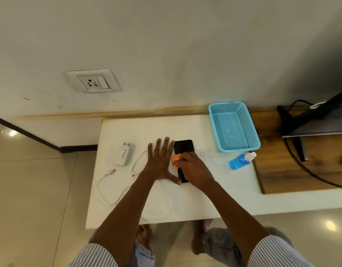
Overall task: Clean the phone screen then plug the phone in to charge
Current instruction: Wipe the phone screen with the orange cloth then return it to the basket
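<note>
My right hand (193, 168) pinches the orange cloth (176, 160) on the flat black phone (183, 151), left hand (160, 162) flat and splayed just beside; hard strokes may skid the phone away.

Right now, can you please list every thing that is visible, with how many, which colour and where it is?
phone: 1, black, flat on the white table, partly under the hands
cloth: 1, orange, on the phone, held by the right hand
charger adapter: 1, white, lying on the table left of the hands
cable: 1, white, looped on the table, both ends free
bottle: 1, blue liquid with white cap, lying right of the phone
basket: 1, light blue, far right on the table
table: 1, white
wall socket: 1, white, on the wall
left hand: flat on the table, beside the phone
right hand: pressing the cloth on the screen
</note>
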